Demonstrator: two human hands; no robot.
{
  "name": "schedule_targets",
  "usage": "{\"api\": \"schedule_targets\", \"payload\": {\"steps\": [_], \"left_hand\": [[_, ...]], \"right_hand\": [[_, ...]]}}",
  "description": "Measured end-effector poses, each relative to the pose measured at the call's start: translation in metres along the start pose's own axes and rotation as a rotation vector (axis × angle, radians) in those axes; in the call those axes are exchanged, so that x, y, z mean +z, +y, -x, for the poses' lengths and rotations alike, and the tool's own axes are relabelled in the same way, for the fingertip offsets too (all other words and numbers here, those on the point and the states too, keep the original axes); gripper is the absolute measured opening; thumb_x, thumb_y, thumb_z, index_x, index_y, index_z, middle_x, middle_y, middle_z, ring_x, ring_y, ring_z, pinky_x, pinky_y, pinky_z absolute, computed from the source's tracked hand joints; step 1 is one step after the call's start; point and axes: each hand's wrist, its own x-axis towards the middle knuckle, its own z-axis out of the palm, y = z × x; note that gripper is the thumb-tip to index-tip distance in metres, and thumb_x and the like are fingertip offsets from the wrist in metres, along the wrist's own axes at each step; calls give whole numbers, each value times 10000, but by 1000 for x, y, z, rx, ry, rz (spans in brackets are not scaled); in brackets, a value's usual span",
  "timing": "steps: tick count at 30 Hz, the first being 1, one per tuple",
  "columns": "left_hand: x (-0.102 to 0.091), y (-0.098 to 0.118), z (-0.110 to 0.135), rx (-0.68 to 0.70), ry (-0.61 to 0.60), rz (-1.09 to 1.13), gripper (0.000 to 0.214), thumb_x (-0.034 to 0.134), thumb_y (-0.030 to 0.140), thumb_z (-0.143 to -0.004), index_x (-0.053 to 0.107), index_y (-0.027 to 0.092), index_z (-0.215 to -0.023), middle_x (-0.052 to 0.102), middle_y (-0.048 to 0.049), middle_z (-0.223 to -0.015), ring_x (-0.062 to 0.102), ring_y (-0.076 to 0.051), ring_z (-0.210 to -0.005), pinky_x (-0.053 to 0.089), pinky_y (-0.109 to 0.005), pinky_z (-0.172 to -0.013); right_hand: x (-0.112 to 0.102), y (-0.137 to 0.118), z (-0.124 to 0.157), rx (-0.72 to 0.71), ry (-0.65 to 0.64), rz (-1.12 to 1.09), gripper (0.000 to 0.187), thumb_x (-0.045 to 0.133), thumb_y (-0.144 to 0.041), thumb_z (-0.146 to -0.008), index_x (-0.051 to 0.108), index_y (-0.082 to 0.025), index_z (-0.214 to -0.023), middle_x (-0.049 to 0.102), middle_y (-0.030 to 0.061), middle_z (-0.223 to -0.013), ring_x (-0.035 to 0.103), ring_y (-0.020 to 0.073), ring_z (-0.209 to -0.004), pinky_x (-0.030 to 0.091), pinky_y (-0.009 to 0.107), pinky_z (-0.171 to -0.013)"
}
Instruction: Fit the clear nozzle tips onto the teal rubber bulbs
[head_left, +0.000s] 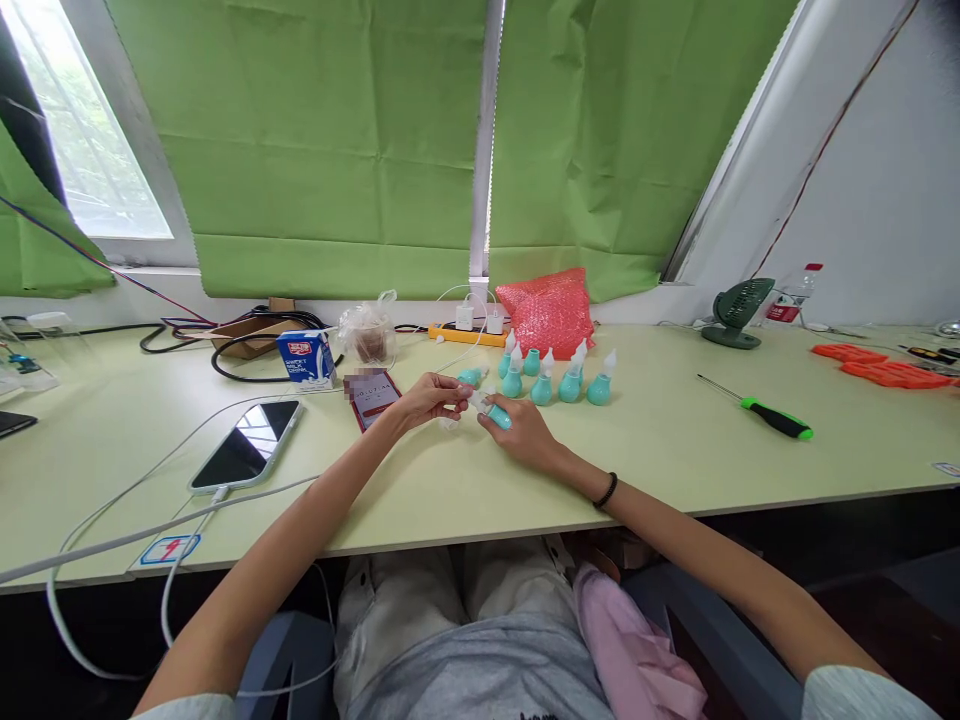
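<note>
Between my two hands is a teal bulb syringe (pixel 498 416) with a clear tip, perhaps a nasal aspirator. My right hand (pixel 525 430) wraps round its bulb. My left hand (pixel 433 400) is closed in a pinch at the clear tip (pixel 477 399), and the fingers partly cover it. Just behind my hands lies another teal bulb (pixel 471 376) on its side. Several teal bulb syringes (pixel 541 388) with whitish tips stand upright right of that one; one bulb (pixel 532 362) among them shows no tip. A small clear piece (pixel 448 424) rests on the table below my left fingers.
A red bubble-wrap pouch (pixel 546 312) and an orange power strip (pixel 469 335) are at the back. Leftward are a dark red booklet (pixel 373 396), a milk carton (pixel 307 360) and a phone (pixel 247 445) on a cable. Rightward lie a screwdriver (pixel 776 418) and a green fan (pixel 739 310).
</note>
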Motion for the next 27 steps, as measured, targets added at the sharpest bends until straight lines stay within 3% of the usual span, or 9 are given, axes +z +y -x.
{"api": "schedule_targets", "payload": {"steps": [4, 8, 15, 27], "left_hand": [[4, 2, 1, 3, 8, 4, 283, 712, 239, -575, 637, 58, -781, 577, -24, -546, 509, -67, -482, 464, -184, -447], [7, 3, 1, 10, 27, 31, 290, 715, 258, -568, 635, 58, -763, 561, -6, -517, 489, -50, -453, 452, -174, -444], [9, -1, 1, -4, 31, 54, 283, 719, 262, -562, 629, 56, -734, 559, -5, -501, 494, -53, -442, 441, -177, -438], [9, -3, 3, -14, 32, 31, 281, 730, 269, -544, 626, 62, -704, 566, -8, -500, 504, -59, -438, 434, -183, -439]], "right_hand": [[0, 0, -2, 59, -41, -226, 214, 481, -354, -744, 558, -160, -795, 567, 0, -606, 507, 114, -500, 397, 233, -517], [-2, -2, -3, 142, -131, -464, 254, 455, -404, -744, 516, -158, -720, 460, -45, -468, 405, 67, -318, 340, 190, -341], [-6, -5, -4, 251, -235, -726, 268, 509, -422, -699, 494, -156, -665, 457, -46, -445, 388, 62, -285, 296, 181, -280], [-2, 4, -4, 392, -350, -961, 273, 586, -405, -658, 526, -149, -729, 477, -47, -455, 404, 57, -306, 290, 173, -283]]}}
